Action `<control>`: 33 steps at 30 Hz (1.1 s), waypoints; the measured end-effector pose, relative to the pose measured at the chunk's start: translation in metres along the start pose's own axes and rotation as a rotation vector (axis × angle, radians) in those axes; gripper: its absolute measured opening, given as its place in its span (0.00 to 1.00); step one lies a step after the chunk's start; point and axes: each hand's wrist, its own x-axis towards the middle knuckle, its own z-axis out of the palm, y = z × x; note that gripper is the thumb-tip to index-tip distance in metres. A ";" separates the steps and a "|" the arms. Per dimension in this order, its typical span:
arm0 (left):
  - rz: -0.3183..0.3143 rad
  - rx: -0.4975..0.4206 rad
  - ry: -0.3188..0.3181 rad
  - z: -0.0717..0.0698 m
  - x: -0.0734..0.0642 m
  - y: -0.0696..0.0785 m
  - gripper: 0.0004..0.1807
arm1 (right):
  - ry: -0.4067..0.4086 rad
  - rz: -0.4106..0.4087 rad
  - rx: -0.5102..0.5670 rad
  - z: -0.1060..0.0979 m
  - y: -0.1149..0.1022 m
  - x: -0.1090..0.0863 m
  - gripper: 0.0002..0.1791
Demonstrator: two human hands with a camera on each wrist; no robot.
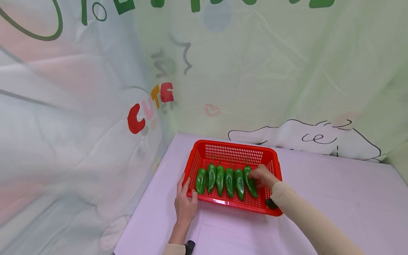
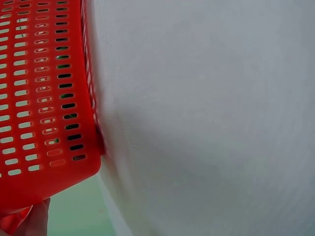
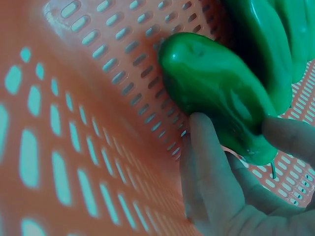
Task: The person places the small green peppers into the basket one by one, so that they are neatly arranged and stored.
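Note:
A red plastic basket (image 1: pixel 236 145) with slotted walls stands on the table, holding several glossy green peppers (image 1: pixel 229 182) side by side in a row, stems toward the far wall. My left hand (image 1: pixel 186 205) grips the basket's left rim near its front corner; in the left wrist view a bit of that hand (image 2: pixel 37 219) shows under the rim. Inside the basket, my right hand (image 1: pixel 264 176) holds the rightmost pepper (image 1: pixel 250 187). The right wrist view shows thumb and fingers (image 3: pixel 204 142) on either side of this pepper (image 3: pixel 211 73), near its stem end.
The table (image 1: pixel 334 198) has a pale lilac cover and reaches well to the right of the basket. Hanging sheets with printed letters and drawings form a left wall (image 1: pixel 79 141) and a back wall (image 1: pixel 255 88) close behind the basket.

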 end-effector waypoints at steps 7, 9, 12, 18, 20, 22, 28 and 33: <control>0.008 0.003 -0.038 0.001 0.003 -0.001 0.28 | 0.020 0.004 -0.021 -0.003 -0.001 -0.002 0.16; 0.014 0.010 -0.042 0.002 0.005 -0.003 0.28 | 0.024 0.000 -0.040 -0.004 -0.004 -0.003 0.16; 0.020 0.022 -0.050 0.002 0.008 -0.005 0.28 | 0.031 -0.013 -0.072 -0.005 -0.008 -0.006 0.15; 0.030 0.054 -0.073 0.000 0.015 -0.007 0.28 | 0.039 -0.062 -0.079 -0.006 -0.018 -0.009 0.06; 0.034 0.070 -0.075 -0.002 0.018 -0.007 0.28 | 0.040 -0.106 -0.083 -0.005 -0.021 -0.011 0.10; 0.036 0.087 -0.072 -0.003 0.021 -0.008 0.28 | 0.041 -0.153 -0.091 -0.004 -0.025 -0.013 0.12; 0.022 0.155 -0.061 -0.006 0.026 -0.010 0.29 | 0.042 -0.249 -0.160 0.000 -0.036 -0.018 0.12; 0.020 0.183 -0.053 -0.010 0.033 -0.010 0.29 | 0.039 -0.280 -0.213 0.002 -0.045 -0.024 0.19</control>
